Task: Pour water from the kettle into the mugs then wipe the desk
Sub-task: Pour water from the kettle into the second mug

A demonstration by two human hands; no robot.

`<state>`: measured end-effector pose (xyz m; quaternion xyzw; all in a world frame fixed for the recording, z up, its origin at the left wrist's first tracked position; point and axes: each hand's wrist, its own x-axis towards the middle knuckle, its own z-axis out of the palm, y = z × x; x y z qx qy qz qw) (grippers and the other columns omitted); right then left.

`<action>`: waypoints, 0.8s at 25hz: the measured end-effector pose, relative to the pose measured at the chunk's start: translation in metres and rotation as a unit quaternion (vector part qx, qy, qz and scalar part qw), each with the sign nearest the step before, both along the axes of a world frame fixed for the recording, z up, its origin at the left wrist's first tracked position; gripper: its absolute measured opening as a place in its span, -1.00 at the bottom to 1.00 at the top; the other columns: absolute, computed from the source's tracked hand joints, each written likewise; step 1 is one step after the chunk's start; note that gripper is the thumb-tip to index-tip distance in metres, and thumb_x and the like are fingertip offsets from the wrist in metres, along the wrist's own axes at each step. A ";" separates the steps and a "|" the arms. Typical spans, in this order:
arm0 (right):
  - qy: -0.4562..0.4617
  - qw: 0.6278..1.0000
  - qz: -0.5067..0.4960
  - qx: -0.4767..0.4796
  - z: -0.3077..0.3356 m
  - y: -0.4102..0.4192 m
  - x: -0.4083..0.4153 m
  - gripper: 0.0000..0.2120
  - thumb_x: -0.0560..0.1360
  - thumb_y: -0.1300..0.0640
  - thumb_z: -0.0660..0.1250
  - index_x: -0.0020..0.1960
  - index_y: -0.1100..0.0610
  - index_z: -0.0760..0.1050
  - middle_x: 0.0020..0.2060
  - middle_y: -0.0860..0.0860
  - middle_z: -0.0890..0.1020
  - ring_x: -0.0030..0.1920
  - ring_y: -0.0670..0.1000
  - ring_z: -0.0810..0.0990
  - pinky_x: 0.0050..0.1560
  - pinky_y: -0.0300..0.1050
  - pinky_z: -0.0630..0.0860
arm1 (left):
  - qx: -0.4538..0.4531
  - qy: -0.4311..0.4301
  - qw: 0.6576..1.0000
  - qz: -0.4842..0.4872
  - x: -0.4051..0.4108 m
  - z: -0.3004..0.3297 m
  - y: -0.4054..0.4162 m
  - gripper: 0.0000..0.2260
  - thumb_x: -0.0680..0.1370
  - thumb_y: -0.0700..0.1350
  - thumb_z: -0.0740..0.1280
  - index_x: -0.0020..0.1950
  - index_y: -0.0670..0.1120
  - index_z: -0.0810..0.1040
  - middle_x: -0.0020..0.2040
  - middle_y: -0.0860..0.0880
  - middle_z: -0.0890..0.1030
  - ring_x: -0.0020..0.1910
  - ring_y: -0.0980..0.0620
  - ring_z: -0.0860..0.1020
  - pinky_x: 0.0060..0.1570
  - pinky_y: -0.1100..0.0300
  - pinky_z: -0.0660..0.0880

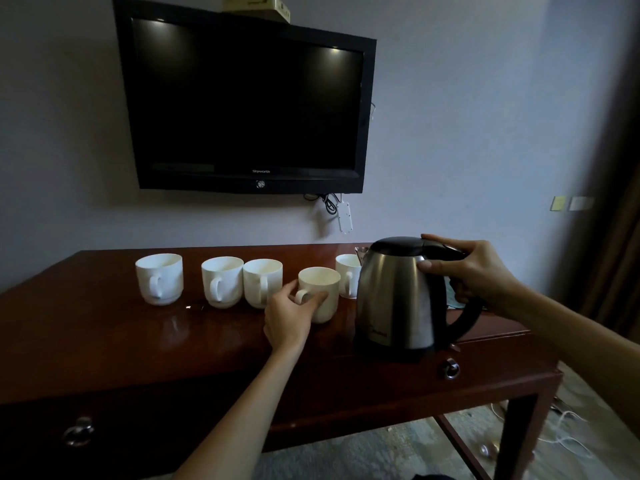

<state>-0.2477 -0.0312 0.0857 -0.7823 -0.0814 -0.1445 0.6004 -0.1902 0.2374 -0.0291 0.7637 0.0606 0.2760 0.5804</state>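
- We find the kettle (398, 299) upright on the right part of the dark wooden tabletop (104, 327), near its front edge, lid down and black handle facing right.
- We see the right hand (474, 271) at the top of that handle, fingers curled about it and the thumb lying against the steel body below the lid.
- We count five white mugs on the tabletop. The left mug (160, 278) stands apart; the second mug (221, 281) and third mug (262, 283) stand side by side, touching or nearly so.
- The fourth mug (320, 294) sits nearer the front, just left of the kettle. The left hand (291, 315) grips it at the handle, fingers wrapped across its side.
- The fifth mug (348, 280) stands behind, partly hidden by the kettle.
- We cannot tell whether any mug holds water.
- A dark TV (246, 102) hangs on the wall above, with a box (258, 6) on top.
- Ring pulls (451, 369) show on the drawer fronts below.
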 end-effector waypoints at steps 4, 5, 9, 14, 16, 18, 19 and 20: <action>0.020 0.998 0.017 -0.062 0.025 0.008 -0.001 -0.53 0.35 0.19 0.59 0.25 0.03 0.66 -0.51 0.00 0.27 -0.55 -0.03 0.15 -0.56 -0.25 0.17 | 0.004 -0.033 0.999 -0.026 -0.001 0.001 0.008 -0.54 0.38 0.03 0.60 0.20 -0.13 0.66 -0.26 0.20 0.52 -0.25 0.22 0.47 -0.13 0.10 0.49; 0.026 0.996 0.021 -0.078 0.030 0.011 -0.001 -0.55 0.36 0.20 0.59 0.24 0.04 0.67 -0.51 0.00 0.28 -0.55 -0.03 0.16 -0.56 -0.25 0.17 | 0.008 -0.033 0.999 -0.032 0.000 -0.001 0.010 -0.53 0.39 0.04 0.60 0.23 -0.12 0.66 -0.24 0.16 0.55 -0.25 0.22 0.47 -0.13 0.10 0.49; 0.049 0.992 0.021 -0.115 0.041 0.021 0.001 -0.58 0.41 0.20 0.56 0.25 0.03 0.65 -0.58 -0.07 0.35 -0.56 -0.04 0.20 -0.56 -0.24 0.22 | -0.036 -0.038 0.997 -0.065 0.004 -0.007 0.018 -0.36 0.34 0.10 0.61 0.36 -0.07 0.59 0.04 0.08 0.67 0.09 0.04 0.61 0.04 0.09 0.56; 0.065 0.987 0.014 -0.145 0.049 0.032 0.005 -0.54 0.39 0.16 0.58 0.28 0.04 0.64 -0.57 -0.06 0.32 -0.57 -0.04 0.22 -0.55 -0.22 0.24 | -0.073 -0.052 0.993 -0.080 0.008 -0.010 0.019 -0.38 0.34 0.03 0.62 0.37 -0.06 0.58 0.24 -0.02 0.66 0.20 0.04 0.57 0.18 0.05 0.55; 0.070 0.986 0.012 -0.153 0.053 0.037 0.006 -0.53 0.39 0.16 0.58 0.28 0.03 0.64 -0.58 -0.07 0.32 -0.58 -0.05 0.23 -0.56 -0.23 0.26 | -0.099 -0.054 0.990 -0.082 0.009 -0.010 0.022 -0.37 0.36 -0.01 0.62 0.39 -0.07 0.56 0.29 -0.03 0.63 0.27 0.03 0.54 0.26 0.03 0.52; 0.076 0.984 0.010 -0.160 0.056 0.041 0.008 -0.52 0.38 0.15 0.59 0.28 0.03 0.64 -0.58 -0.07 0.32 -0.58 -0.05 0.24 -0.56 -0.23 0.27 | -0.129 -0.057 0.986 -0.091 0.010 -0.012 0.024 -0.38 0.38 -0.07 0.61 0.41 -0.11 0.54 0.33 -0.04 0.59 0.30 0.07 0.49 0.32 0.06 0.46; 0.080 0.983 0.010 -0.166 0.057 0.043 0.009 -0.52 0.37 0.15 0.59 0.28 0.03 0.64 -0.59 -0.07 0.33 -0.58 -0.05 0.24 -0.56 -0.23 0.27 | -0.135 -0.060 0.984 -0.096 0.011 -0.012 0.025 -0.39 0.39 -0.09 0.61 0.41 -0.12 0.53 0.33 -0.04 0.59 0.27 0.11 0.47 0.30 0.12 0.45; 0.083 0.982 0.011 -0.170 0.059 0.044 0.010 -0.51 0.35 0.13 0.60 0.27 0.02 0.64 -0.58 -0.06 0.33 -0.57 -0.05 0.24 -0.56 -0.23 0.27 | -0.135 -0.064 0.984 -0.098 0.011 -0.013 0.025 -0.39 0.39 -0.10 0.60 0.41 -0.13 0.53 0.32 -0.04 0.59 0.24 0.14 0.45 0.26 0.16 0.44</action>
